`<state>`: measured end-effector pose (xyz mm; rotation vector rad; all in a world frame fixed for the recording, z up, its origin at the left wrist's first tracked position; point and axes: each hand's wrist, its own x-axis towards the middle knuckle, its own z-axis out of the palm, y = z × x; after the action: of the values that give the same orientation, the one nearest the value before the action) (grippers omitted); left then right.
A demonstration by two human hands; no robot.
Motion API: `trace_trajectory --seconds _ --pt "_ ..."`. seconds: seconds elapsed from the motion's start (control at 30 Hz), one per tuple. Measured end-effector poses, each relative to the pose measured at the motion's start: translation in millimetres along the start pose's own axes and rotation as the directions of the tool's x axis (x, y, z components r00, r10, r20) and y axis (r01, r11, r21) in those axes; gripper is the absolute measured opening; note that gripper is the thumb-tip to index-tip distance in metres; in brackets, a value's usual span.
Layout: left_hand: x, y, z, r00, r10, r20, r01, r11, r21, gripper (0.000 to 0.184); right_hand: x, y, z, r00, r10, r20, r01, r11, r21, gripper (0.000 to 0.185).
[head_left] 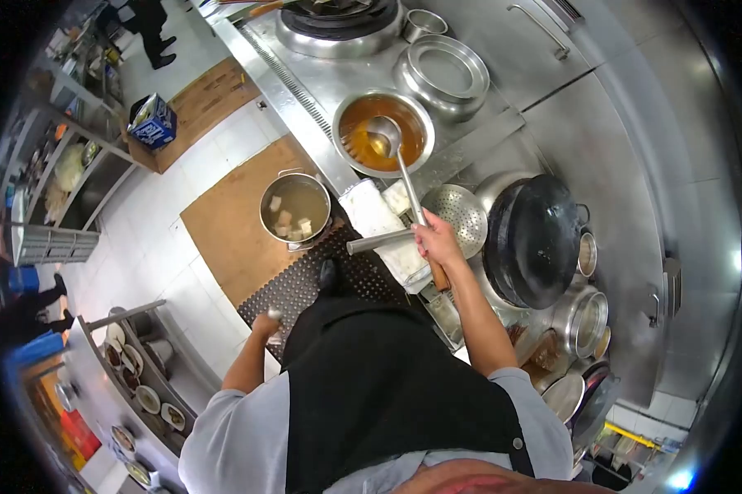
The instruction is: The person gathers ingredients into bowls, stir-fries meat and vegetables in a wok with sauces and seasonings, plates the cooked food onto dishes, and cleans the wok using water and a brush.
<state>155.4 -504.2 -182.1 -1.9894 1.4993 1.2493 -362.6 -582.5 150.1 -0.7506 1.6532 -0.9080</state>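
Note:
My right hand (438,240) is wrapped round the handle of a long ladle (384,136), whose bowl rests in a steel basin of orange-brown liquid (360,123). Just beyond that hand, a perforated strainer (456,216) lies on the counter, its metal handle crossing under the ladle near white folded cloths (372,216). Down at my left side, my left hand (266,323) is closed, with a small pale thing at its fingers that I cannot make out. A two-handled pot (295,207) of cloudy liquid and pale chunks stands low, left of the counter.
A black wok (544,240) sits on the right of the stove. Steel lidded pots (447,74) stand at the back. Shelves (74,181) line the left, and a cart with bowls (147,399) is lower left. Other people's legs (150,37) show at upper left and far left.

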Motion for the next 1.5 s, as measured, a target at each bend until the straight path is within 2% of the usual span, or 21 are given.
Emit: trace_trajectory --seconds 0.13,0.23,0.3,0.43,0.5,0.6,0.7,0.83,0.93,1.0,1.03,1.1,1.13,1.17,1.2,1.23,1.27,1.33,1.4,1.43,1.5 --pt "-8 -108 39 0.984 -0.181 0.009 0.181 0.984 -0.001 0.04 -14 5 0 0.999 0.015 0.043 -0.029 0.941 0.339 0.027" --pt "-51 -116 45 0.995 -0.054 0.078 0.045 0.993 0.113 0.046 -46 14 -22 0.998 -0.038 0.052 0.0 0.808 0.59 0.023" --pt "-77 -108 60 0.989 -0.135 -0.066 0.14 0.988 0.067 0.047 -75 27 -47 0.964 -0.129 0.233 -0.152 0.451 0.88 0.027" --pt "-96 -82 97 0.986 0.068 -0.15 -0.077 0.995 -0.059 0.048 -173 66 -97 0.942 -0.282 0.183 -0.093 0.303 0.949 0.043" --pt "-113 -58 103 0.986 0.106 -0.128 -0.095 0.992 0.087 0.046 -228 95 -125 0.944 -0.316 0.094 -0.005 0.269 0.963 0.043" --pt "-116 -51 119 0.967 0.212 -0.14 -0.177 0.958 0.225 0.043 -304 124 -164 0.976 -0.149 -0.158 0.21 0.473 0.855 0.038" --pt "-148 -41 112 0.949 0.275 -0.156 -0.237 0.946 0.222 0.041 -321 144 -216 0.886 -0.054 -0.461 0.14 0.978 0.154 0.019" --pt "-185 -59 103 0.939 0.199 -0.282 -0.168 0.977 0.13 0.033 -301 175 -282 0.901 0.054 -0.431 0.23 0.784 0.577 0.016" --pt "-180 -113 103 0.914 0.099 -0.393 -0.176 0.971 -0.163 0.04 -281 210 -237 0.515 -0.06 -0.855 0.43 0.881 0.197 0.055" --pt "-180 -149 93 0.928 -0.045 -0.369 -0.122 0.901 -0.416 0.044 -300 225 -189 0.455 -0.035 -0.89 0.273 0.957 0.102 0.074" --pt "-185 -171 86 0.9 -0.128 -0.417 -0.085 0.887 -0.455 0.044 -305 262 -178 0.491 -0.056 -0.869 0.19 0.981 0.044 0.07" --pt "-188 -224 74 0.828 -0.32 -0.46 -0.01 0.813 -0.583 0.04 -312 319 -154 0.423 -0.469 -0.775 -0.133 0.814 -0.565 0.069" --pt "-225 -234 59 0.781 -0.371 -0.502 -0.095 0.724 -0.684 0.042 -321 339 -140 0.438 -0.605 -0.666 -0.02 0.733 -0.68 0.072" --pt "-248 -252 52 0.702 -0.422 -0.573 -0.252 0.606 -0.754 0.044 -327 349 -129 0.517 -0.521 -0.68 -0.065 0.768 -0.637 0.078" --pt "-250 -289 51 0.647 -0.539 -0.539 -0.227 0.538 -0.811 0.043 -331 352 -116 0.578 -0.461 -0.673 -0.375 0.582 -0.721 0.082" --pt "-274 -306 42 0.481 -0.65 -0.588 -0.273 0.527 -0.805 0.041 -319 383 -123 0.529 -0.63 -0.569 -0.421 0.388 -0.82 0.084" --pt "-276 -347 41 0.403 -0.741 -0.538 -0.337 0.426 -0.84 0.04 -332 349 -111 0.646 -0.385 -0.66 -0.456 0.499 -0.737 0.082" --pt "-300 -405 46 0.28 -0.862 -0.422 -0.503 0.242 -0.83 0.038 -296 368 -136 0.654 -0.529 -0.541 -0.388 0.38 -0.84 0.079" --pt "-343 -431 28 0.143 -0.965 -0.22 -0.594 0.094 -0.799 0.031 -239 361 -156 0.511 -0.535 -0.673 0.178 0.832 -0.526 0.051" --pt "-359 -443 24 0.047 -0.978 -0.204 -0.741 0.102 -0.663 0.032 -225 349 -151 0.58 0.022 -0.814 0.07 0.995 0.076 0.036" --pt "-365 -506 24 0.014 -0.999 -0.034 -0.785 0.01 -0.619 0.04 -258 236 -28 0.546 -0.098 -0.832 -0.053 0.987 -0.152 0.032"
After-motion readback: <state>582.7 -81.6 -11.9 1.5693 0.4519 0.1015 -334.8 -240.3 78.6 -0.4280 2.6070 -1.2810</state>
